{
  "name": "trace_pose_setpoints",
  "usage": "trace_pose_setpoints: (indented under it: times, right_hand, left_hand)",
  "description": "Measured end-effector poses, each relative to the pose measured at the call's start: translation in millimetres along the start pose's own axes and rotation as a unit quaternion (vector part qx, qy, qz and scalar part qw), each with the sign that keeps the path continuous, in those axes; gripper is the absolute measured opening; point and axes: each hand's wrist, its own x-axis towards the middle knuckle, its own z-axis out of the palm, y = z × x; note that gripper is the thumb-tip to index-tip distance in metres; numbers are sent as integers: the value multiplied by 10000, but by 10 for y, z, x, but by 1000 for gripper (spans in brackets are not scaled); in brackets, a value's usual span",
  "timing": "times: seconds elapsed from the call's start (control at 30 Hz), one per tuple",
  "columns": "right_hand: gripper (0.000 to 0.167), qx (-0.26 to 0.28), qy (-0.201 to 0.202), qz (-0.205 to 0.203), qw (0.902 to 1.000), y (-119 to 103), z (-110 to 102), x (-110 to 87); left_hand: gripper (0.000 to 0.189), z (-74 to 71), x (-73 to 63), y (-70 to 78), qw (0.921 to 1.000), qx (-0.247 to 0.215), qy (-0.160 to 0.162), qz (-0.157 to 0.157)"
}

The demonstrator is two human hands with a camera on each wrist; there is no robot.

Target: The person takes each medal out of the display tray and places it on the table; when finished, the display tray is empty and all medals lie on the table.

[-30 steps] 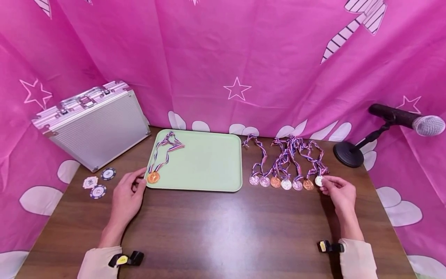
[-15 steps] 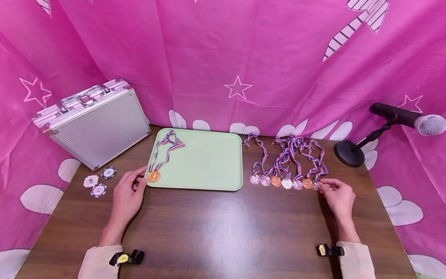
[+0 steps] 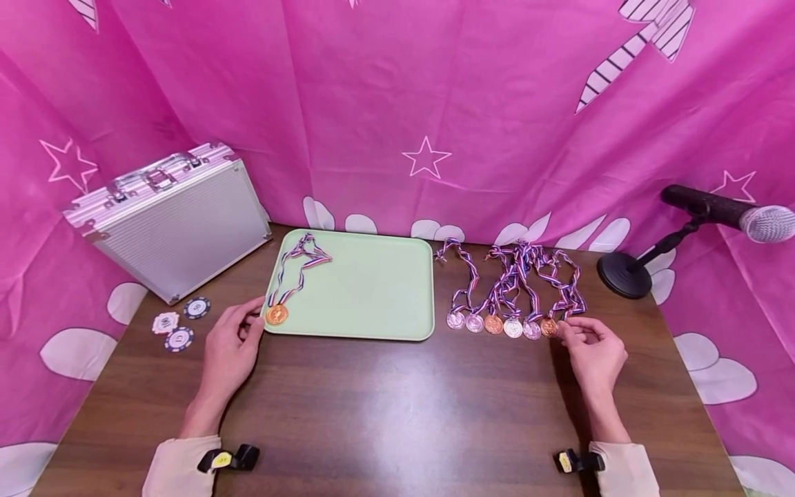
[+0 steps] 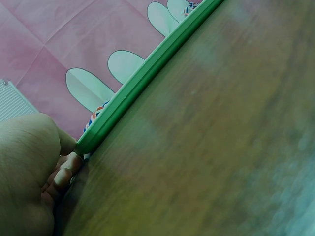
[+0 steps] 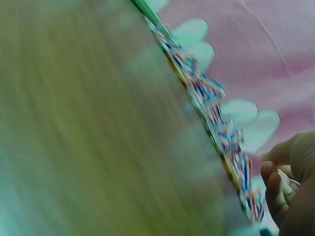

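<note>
My left hand [image 3: 230, 348] holds the front left corner of a pale green tray [image 3: 354, 330], thumb and fingers at its rim in the left wrist view. A gold-coloured medal [image 3: 277, 315] on a striped ribbon lies in that corner. Right of the tray, several medals lie in a row, including a bronze one [image 3: 549, 327] and a silver one [image 3: 512, 328], with tangled red, white and blue ribbons [image 3: 515, 273] behind. My right hand [image 3: 593, 355], fingers loosely curled, is over the row's right end and hides the last medal in the head view. In the right wrist view its fingertips [image 5: 268, 167] are apart from the ribbons.
A silver case [image 3: 180, 231] stands at the back left, with 3 poker chips [image 3: 179, 339] in front of it. A microphone [image 3: 714, 207] on a black stand [image 3: 624, 276] is at the back right. A pink curtain [image 3: 360, 117] hangs behind the wooden table [image 3: 397, 414].
My right hand has slid the last silver medal left, close to the bronze one, and its fingertips have shifted farther left over it. My left hand stays at the tray corner.
</note>
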Motion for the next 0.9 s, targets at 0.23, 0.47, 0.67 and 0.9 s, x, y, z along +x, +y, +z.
trace_pose_setpoints:
  times: [0.23, 0.47, 0.67, 0.9]
  right_hand:
    - [14, 365, -699, -304, 9964, -293, 349, -239]
    - [10, 596, -1657, -774, 9813, -596, 799, -524]
    - [12, 844, -2324, -920, 9646, -843, 1214, -736]
    - [11, 785, -2864, -1103, 9485, -1124, 1617, -945]
  left_hand:
    - [35, 4, -2, 5, 10000, -16, 27, 4]
    - [35, 2, 1, 1, 10000, -14, 22, -2]
    - [35, -14, 1, 11, 10000, 33, 2, -39]
    - [35, -2, 1, 24, 10000, 50, -25, -68]
